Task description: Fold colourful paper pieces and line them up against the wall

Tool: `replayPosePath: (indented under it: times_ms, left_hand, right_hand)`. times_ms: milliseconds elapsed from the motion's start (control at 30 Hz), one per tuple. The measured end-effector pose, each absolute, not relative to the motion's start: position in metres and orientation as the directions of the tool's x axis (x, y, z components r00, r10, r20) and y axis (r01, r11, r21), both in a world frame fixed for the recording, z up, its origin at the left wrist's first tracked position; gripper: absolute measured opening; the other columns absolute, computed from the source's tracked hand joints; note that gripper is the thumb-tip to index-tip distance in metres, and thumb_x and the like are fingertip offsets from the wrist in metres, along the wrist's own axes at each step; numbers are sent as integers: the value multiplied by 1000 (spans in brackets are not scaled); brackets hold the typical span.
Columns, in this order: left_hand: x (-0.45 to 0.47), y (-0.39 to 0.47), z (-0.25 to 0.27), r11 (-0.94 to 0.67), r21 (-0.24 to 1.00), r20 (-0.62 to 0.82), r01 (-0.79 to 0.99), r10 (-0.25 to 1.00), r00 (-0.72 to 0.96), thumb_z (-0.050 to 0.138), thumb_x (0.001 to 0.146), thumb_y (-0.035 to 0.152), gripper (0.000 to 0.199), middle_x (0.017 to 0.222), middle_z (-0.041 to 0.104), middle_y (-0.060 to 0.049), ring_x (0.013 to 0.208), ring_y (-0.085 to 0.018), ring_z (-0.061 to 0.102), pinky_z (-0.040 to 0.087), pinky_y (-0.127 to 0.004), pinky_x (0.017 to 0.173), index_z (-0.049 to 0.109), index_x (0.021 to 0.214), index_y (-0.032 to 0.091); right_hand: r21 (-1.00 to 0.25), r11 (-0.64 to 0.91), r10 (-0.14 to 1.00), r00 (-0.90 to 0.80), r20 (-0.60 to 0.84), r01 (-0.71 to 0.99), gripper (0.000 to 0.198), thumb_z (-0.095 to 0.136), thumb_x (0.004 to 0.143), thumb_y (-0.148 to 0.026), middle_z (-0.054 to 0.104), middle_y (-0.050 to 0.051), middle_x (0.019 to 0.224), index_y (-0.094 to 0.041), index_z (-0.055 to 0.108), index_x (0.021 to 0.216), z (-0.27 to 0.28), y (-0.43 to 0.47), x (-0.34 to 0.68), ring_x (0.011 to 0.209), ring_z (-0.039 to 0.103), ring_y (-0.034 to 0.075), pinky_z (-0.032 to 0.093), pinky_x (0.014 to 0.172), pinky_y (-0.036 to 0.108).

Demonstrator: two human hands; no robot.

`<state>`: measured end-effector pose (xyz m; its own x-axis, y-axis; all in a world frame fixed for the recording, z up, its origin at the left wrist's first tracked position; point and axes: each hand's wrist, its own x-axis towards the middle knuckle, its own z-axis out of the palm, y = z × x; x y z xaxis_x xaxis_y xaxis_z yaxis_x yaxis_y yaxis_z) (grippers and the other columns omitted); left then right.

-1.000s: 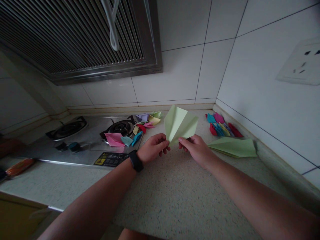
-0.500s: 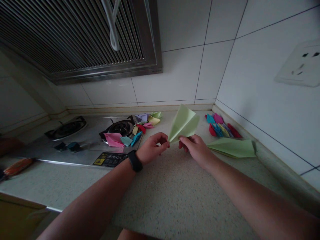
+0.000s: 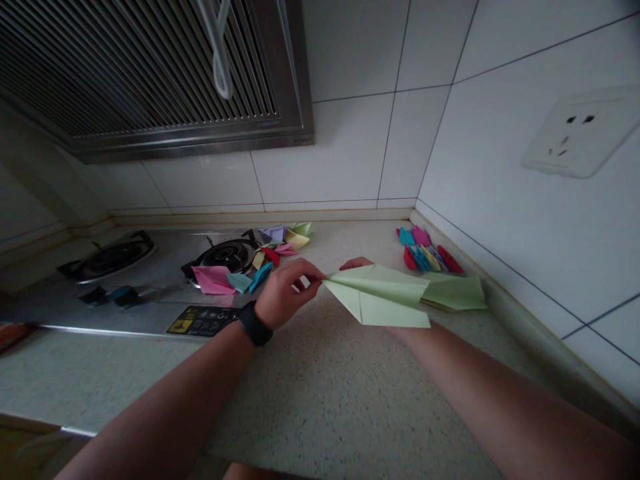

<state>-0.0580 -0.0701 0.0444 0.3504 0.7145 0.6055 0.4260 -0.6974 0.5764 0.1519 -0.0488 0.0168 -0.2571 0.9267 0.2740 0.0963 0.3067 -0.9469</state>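
Observation:
A pale green paper airplane (image 3: 375,293) is held above the counter, its nose pointing left and its wings spread. My left hand (image 3: 290,290), with a black watch on the wrist, pinches the nose between thumb and fingers. Under and behind the wings is my right hand (image 3: 356,263), gripping the airplane from below; the wings hide most of it, and only some fingers show past the far edge. Behind my right forearm lies another folded light green paper (image 3: 457,292) on the counter.
Several small coloured folded papers (image 3: 215,280) lie on and beside the gas stove (image 3: 165,310) at the left. More coloured folded papers (image 3: 430,259) sit in the right corner by the wall. A range hood (image 3: 200,143) hangs overhead; a socket (image 3: 570,143) is on the right wall.
The paper airplane has tipped from upright to nearly flat, its wings now spread out. My right hand has gone beneath it, while my left hand keeps the nose. The view has shifted slightly right.

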Motion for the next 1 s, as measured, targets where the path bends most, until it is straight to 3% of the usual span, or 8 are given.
replayPosePath:
  times_ms: [167,567,700,833,1000]
  left_hand:
    - [-58,-68,42,-676,612,595,411,736,323,59,84,17,9,88,63,-6,77,-12,59,47,-20,57,65,91,16]
    - [-62,-60,30,-589,745,535,315,808,247,61,85,21,10,88,63,-5,71,-11,59,47,-18,54,64,93,16]
    - [-61,-60,29,-511,827,462,234,855,235,62,86,27,13,81,64,-4,63,-9,58,47,-18,51,62,93,15]
    - [-59,-61,32,-412,903,373,118,892,256,64,85,33,21,84,68,-6,68,-13,65,48,-19,49,55,94,15]
    - [-56,-63,34,-305,950,269,73,913,307,64,85,33,23,92,71,-9,69,-13,67,46,-18,48,50,90,16]
  right_hand:
    - [-952,302,928,-245,281,54,18,63,76,-34,67,5,84,-23,66,90,19,-45,155,76,62,19,48,63,29]
    - [-950,298,878,-366,309,-88,30,64,77,-44,66,4,83,-23,62,98,13,-48,156,71,62,18,47,58,28]
    - [-951,291,891,-332,309,-103,30,66,76,-43,66,4,84,-22,62,98,9,-48,153,70,61,17,46,59,28]
    - [-946,322,900,-319,297,29,25,59,85,-44,62,2,72,-19,62,88,13,-53,151,58,51,12,40,54,26]
    - [-944,329,893,-323,315,-10,25,55,89,-42,61,0,71,-20,60,99,15,-56,149,55,48,11,37,51,25]
